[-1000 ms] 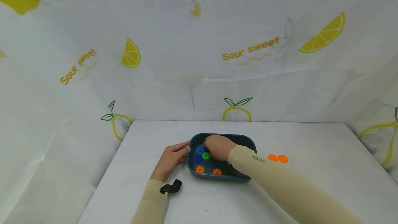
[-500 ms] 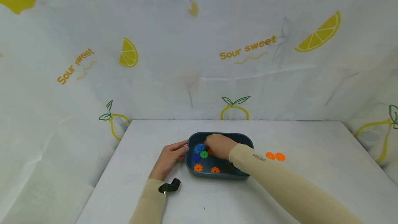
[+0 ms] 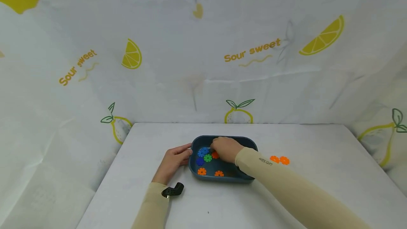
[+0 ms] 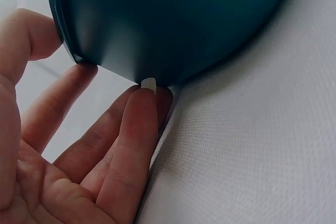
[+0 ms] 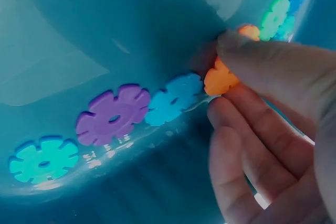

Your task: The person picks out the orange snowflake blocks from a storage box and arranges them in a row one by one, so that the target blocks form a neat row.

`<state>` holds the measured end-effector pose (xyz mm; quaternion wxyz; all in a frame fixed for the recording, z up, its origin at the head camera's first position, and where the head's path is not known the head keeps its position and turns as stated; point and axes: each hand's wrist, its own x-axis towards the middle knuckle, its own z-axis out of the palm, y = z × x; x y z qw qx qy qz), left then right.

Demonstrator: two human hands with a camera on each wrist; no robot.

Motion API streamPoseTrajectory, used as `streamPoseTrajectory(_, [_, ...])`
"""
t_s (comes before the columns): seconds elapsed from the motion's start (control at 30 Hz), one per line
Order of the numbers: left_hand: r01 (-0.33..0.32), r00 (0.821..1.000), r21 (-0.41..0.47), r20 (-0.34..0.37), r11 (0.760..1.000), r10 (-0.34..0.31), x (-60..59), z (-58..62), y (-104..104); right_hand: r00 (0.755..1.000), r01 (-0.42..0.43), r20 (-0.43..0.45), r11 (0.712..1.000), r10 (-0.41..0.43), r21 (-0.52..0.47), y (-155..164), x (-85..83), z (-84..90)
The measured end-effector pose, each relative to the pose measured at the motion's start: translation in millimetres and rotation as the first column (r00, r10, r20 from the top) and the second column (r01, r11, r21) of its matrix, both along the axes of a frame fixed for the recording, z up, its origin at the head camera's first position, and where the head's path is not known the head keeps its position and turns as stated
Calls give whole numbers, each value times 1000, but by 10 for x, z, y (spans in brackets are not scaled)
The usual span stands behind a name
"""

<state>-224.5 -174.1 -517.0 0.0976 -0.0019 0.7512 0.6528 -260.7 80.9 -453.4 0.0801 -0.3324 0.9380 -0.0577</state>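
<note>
A dark blue-green tray (image 3: 222, 179) stands on the white table. My left hand (image 3: 171, 163) rests against its left end, the fingertips (image 4: 139, 108) touching the outer wall and rim. My right hand (image 3: 225, 148) reaches down inside the tray near its far wall. In the right wrist view, thumb and fingers pinch an orange snowflake disc (image 5: 221, 80). In a row beside it lie a blue disc (image 5: 176, 99), a purple disc (image 5: 114, 115) and a turquoise disc (image 5: 44, 160). At the tray's left end are blue discs and a green disc (image 3: 207, 158).
Two orange discs (image 3: 279, 160) lie side by side on the table, right of the tray. Orange discs (image 3: 201, 171) also lie along the tray's near side. A white cloth printed with lemons (image 3: 238, 116) hangs behind the table (image 3: 178, 207).
My right hand has shifted slightly to the right inside the tray, uncovering an orange-red disc beside the green one. The left hand keeps its place on the tray. The head view has shifted slightly.
</note>
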Motion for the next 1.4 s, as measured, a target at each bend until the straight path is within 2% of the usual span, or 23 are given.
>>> streamPoseTrajectory(0.1, [5,1000,5,3,1000,-5,-3,6,31,1000,-1,-5,1000,1,-8,42,12,16])
streamPoseTrajectory(0.27, [9,1000,0,9,1000,-9,-14,8,78,996,28,88,994,-18,-107,176,33,133])
streamPoseTrajectory(0.4, [0,1000,-7,14,1000,0,-18,-7,82,991,54,130,977,-28,-206,357,78,280])
streamPoseTrajectory(0.53, [-9,1000,-29,9,1000,9,-16,-35,53,982,139,164,949,-96,-283,558,146,339])
streamPoseTrajectory(0.63, [-17,1000,-45,8,999,18,-14,-56,27,972,204,185,910,-145,-360,720,213,322])
streamPoseTrajectory(0.77, [-29,999,-39,20,999,30,-8,-77,6,960,274,185,838,-210,-471,970,326,241])
streamPoseTrajectory(1.0, [-45,999,-61,9,997,46,30,-54,18,932,361,208,734,-296,-575,1391,491,102])
streamPoseTrajectory(1.17, [-48,999,-55,17,997,49,43,-44,33,888,452,244,649,-389,-612,1696,611,56])
streamPoseTrajectory(1.23, [-45,999,-58,24,997,47,46,-44,35,871,482,249,633,-425,-606,1815,652,34])
streamPoseTrajectory(1.4, [-50,998,-72,30,996,52,41,-43,8,844,519,238,617,-481,-591,2094,723,-35])
